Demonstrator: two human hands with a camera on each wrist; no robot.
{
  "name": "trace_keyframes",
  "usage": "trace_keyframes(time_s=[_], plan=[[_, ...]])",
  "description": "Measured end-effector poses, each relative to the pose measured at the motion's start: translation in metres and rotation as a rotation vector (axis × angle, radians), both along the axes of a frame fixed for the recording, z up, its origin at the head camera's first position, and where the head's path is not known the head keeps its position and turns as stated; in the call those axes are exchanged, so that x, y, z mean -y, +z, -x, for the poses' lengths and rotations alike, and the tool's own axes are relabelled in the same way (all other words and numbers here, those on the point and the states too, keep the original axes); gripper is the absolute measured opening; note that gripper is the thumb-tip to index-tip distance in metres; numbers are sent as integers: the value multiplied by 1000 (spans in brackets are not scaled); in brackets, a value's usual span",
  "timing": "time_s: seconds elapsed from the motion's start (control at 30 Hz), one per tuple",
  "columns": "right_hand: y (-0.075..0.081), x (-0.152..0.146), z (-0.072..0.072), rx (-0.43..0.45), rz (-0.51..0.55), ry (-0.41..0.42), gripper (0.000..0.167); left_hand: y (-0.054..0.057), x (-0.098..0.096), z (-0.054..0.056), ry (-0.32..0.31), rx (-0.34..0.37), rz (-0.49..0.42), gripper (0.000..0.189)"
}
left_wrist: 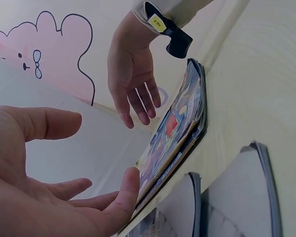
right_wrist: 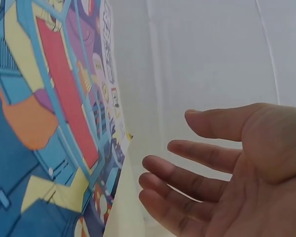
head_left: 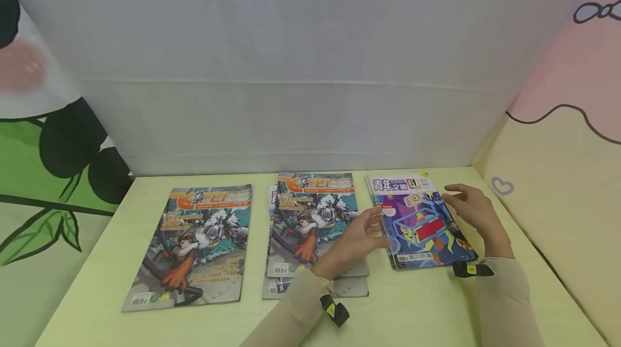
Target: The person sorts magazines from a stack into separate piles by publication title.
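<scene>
1. Currently, the purple stack (head_left: 422, 228) lies on the surface (head_left: 417, 309) between the left hand (head_left: 354, 244) and the right hand (head_left: 474, 211); its long axis runs front to back, far end leaning left.
2. The left hand, relaxed and empty, is just beside it; contact cannot be told.
3. The right hand, likewise empty, is clear of it, seemingly farther.

The right magazine (head_left: 426, 223) is deep blue and purple, with a red block framed in light blue, yellow shapes and a white top band. The left magazine (head_left: 194, 250) and the middle magazine (head_left: 315, 223) wear the same cover pattern: orange title, teal ground, grey lower part, orange-red patch. My sleeves (head_left: 506, 304) are beige, my wristbands (head_left: 335, 310) black with a yellow patch. The table (head_left: 417, 304) is pale yellow-green, the backdrop (head_left: 310, 56) greyish white, the right wall (head_left: 572, 185) pink and cream with black outlines.
</scene>
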State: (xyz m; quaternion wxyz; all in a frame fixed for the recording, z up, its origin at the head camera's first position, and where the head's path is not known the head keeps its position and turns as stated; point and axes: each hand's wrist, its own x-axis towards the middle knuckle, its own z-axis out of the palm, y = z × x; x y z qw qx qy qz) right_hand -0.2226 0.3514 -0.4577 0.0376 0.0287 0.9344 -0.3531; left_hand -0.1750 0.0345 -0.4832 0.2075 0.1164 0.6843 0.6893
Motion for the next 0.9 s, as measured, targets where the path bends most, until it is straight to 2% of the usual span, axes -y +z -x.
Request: trace_keyframes(time_s=[0.27,0.53,0.73,0.9], plan=[[4,14,-1,-69,1,11,58,3,31,1,-24,-87,47,81],[12,40,-1,-147,-3,38,51,10,68,3,30,-114,94,81],[22,62,-7,-188,-2,72,48,14,100,-4,58,-180,117,80],[27,78,-9,-227,13,99,46,16,123,-5,120,-217,120,80]])
